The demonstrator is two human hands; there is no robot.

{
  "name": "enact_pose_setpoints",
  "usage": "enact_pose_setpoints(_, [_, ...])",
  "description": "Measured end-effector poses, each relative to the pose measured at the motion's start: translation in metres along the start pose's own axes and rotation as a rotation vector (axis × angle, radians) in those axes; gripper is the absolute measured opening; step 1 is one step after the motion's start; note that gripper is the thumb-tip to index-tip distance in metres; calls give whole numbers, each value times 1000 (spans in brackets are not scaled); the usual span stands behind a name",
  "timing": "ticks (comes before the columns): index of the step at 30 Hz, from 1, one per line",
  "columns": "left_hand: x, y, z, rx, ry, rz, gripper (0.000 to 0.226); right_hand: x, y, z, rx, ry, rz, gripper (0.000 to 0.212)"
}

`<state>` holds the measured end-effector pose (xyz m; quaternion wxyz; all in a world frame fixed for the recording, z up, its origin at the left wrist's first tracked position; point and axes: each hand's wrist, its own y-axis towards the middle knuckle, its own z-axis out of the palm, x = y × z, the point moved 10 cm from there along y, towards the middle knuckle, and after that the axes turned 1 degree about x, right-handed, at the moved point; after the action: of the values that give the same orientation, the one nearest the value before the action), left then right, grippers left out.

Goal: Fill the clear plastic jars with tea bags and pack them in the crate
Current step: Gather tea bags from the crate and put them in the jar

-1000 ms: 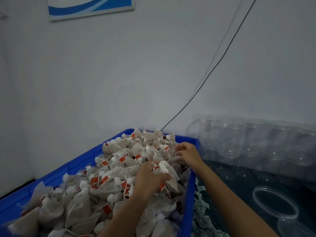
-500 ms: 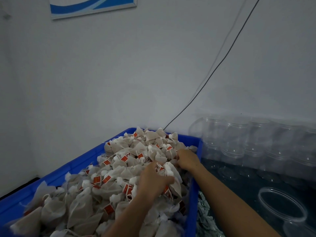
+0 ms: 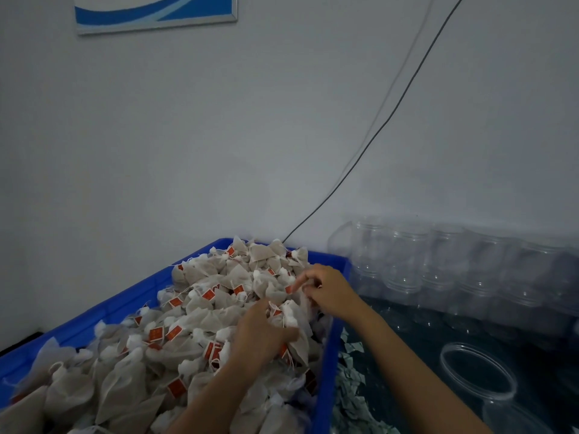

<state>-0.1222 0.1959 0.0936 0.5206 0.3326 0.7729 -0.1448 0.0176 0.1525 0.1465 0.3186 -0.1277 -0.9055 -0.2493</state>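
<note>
Inspector: Both hands are working the tea bags (image 3: 200, 311) in the blue bin (image 3: 327, 371); left hand (image 3: 260, 336) gripping a bunch, right hand (image 3: 329, 288) now pinching a tag.

Clerk: Jars?

Inspector: Clear plastic jars (image 3: 438, 270) are standing empty nearby; gathering is continuing.

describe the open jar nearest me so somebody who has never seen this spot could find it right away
Start at the big blue crate heaped with tea bags. Just right of it lies a dark surface, with rows of clear jars along the wall. The open jar stands alone in front of those rows, near the right forearm, its wide round mouth facing up.
</note>
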Motion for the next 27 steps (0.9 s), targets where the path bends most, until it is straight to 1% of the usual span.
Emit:
enact_pose_setpoints(4, [-1,0,2,10,23,23,33,14,-13,17,196,72,-30,18])
enact_pose_setpoints(6, [0,0,4,22,34,31,30,21,-16,24,266,1,-65,18])
enact_pose_setpoints(8, [2,1,5,28,26,29,31,24,-18,27,295,-40,-74,16])
enact_pose_setpoints(12, [5,4,4,21,16,23,29,20,-21,30,349,-9,-56,20])
enact_pose_setpoints(14, [7,6,4,13,26,9,31,18,-21,30,314,-14,-47,16])
enact_pose_setpoints(18, [10,9,3,2,25,-41,43,22,-19,29,160,-91,-91,2])
enact_pose_setpoints(20, [9,8,-1,-36,-5,-45,52,21,-17,26,93,-96,-76,4])
enact_pose_setpoints(22, [7,7,-6,-83,-44,-34,63,14,-13,16,20,-104,-17,8])
enact_pose_setpoints(25, [5,5,-11,-119,-51,-32,67,5,-8,4,-63,-176,50,10])
enact_pose_setpoints(27, [8,5,-14,-131,-61,-44,69,-3,-4,1,-72,-250,101,10])
